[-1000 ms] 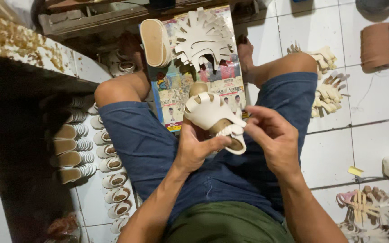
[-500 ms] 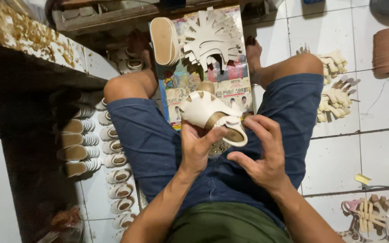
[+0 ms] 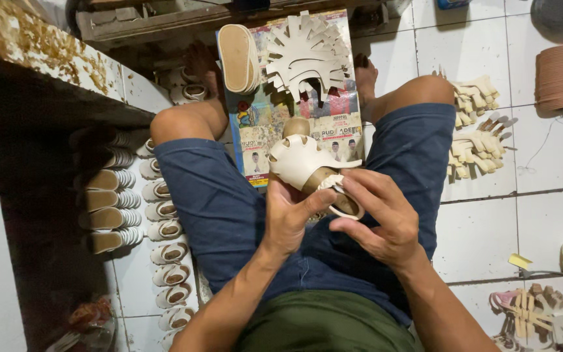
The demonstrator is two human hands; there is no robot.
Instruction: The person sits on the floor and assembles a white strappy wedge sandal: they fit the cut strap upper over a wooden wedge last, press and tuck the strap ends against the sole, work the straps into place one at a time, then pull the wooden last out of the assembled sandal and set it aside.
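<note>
Currently, the left hand [image 3: 291,218] is cradling the small cream strapped sandal [image 3: 307,166]; the right hand [image 3: 379,218] is pinching its heel strap, apparently; keeping it taut helps.

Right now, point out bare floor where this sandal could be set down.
Bare tile lies right of the right knee, below the cut strap pieces. More lies above those pieces. The left side is crowded: a row of finished sandals. The printed board ahead carries soles.
</note>
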